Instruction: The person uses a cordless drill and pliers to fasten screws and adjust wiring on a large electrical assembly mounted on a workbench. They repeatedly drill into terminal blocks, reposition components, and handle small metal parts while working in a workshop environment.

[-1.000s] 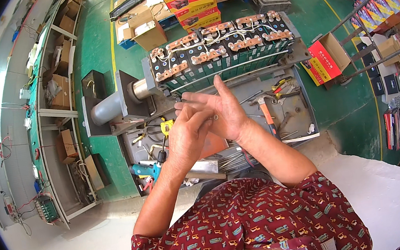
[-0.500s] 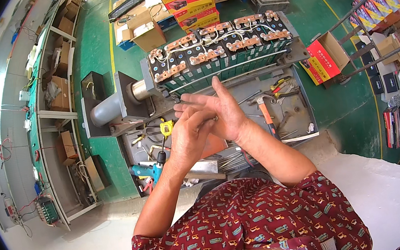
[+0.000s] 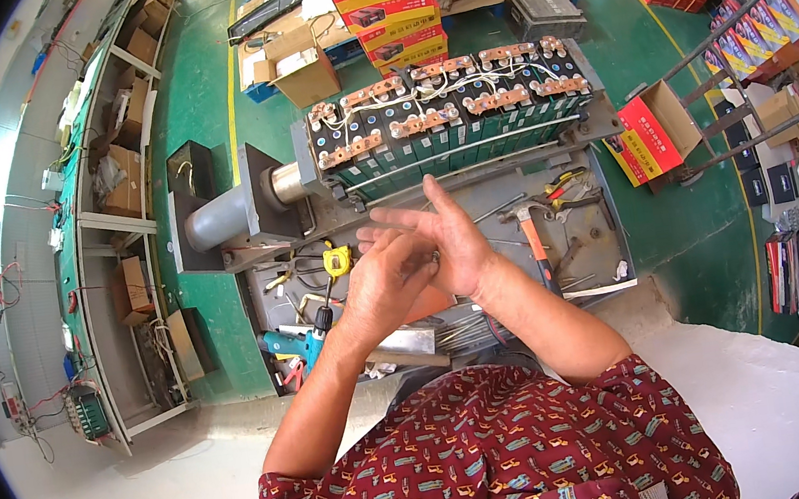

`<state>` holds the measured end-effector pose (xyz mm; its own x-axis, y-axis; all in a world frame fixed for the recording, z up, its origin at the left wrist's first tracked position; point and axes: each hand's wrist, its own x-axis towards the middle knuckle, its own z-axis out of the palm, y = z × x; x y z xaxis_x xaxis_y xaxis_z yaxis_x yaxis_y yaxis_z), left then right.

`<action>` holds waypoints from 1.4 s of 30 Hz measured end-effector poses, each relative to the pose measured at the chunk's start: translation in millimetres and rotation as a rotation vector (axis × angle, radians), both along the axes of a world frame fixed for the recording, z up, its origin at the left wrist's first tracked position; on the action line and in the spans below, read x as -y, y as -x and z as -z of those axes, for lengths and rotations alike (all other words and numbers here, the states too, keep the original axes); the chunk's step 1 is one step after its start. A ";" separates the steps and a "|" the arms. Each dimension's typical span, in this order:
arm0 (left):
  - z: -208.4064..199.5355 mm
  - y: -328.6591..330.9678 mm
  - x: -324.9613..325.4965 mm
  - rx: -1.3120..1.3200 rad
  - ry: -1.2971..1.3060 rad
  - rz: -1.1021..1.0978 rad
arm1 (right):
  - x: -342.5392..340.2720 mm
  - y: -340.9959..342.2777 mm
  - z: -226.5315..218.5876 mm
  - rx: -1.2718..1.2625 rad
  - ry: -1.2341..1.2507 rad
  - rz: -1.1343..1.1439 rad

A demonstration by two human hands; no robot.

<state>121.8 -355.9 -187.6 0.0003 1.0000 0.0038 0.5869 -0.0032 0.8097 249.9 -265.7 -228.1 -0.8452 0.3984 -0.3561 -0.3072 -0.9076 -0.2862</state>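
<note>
My left hand [image 3: 385, 280] is closed, its fingertips bunched together over the palm of my right hand [image 3: 462, 253]. A tiny dark thing shows at the fingertips against the palm, too small to name. My right hand lies open, palm turned up, with thumb and fingers stretched out; some of its fingers are partly behind the left hand. Just beyond both hands stands a long battery pack [image 3: 467, 145] of green-sided cells, its top carrying copper bars [image 3: 423, 122] and white wires. Below the hands is a grey tool tray [image 3: 580, 244].
The tray holds a hammer [image 3: 534, 240], a yellow tape measure [image 3: 338, 262], a teal power drill [image 3: 293, 343], pliers [image 3: 568, 189] and metal rods [image 3: 471, 331]. A grey cylinder [image 3: 219, 221] adjoins the pack's left end. Red-yellow boxes [image 3: 388, 9], a hand cart [image 3: 747, 128] and shelving [image 3: 119, 226] stand around.
The whole view has shifted slightly, with the pack now a little lower. My left fingers have shifted slightly over the right palm, which stays stretched out.
</note>
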 end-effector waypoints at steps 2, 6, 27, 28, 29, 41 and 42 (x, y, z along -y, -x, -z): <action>2.7 0.7 0.7 0.025 -0.046 0.001 | 0.2 0.1 -3.1 -0.011 0.016 -0.011; 7.3 4.0 0.7 0.031 -0.084 0.032 | -0.2 1.4 -1.6 -0.025 0.040 -0.032; 20.7 38.9 -24.7 0.272 -0.068 -0.237 | -7.3 9.6 31.0 0.159 -0.293 0.195; 18.9 39.8 -28.9 0.280 -0.069 -0.232 | -10.1 11.0 29.6 0.157 -0.263 0.197; 16.5 40.3 -32.7 0.288 -0.069 -0.229 | -12.6 12.9 28.7 0.168 -0.265 0.203; 20.2 94.7 -146.8 -0.235 -0.139 -0.079 | -59.0 52.1 41.1 0.613 -0.891 0.374; 22.3 95.2 -150.4 -0.246 -0.128 -0.063 | -60.5 54.4 40.0 0.640 -0.932 0.356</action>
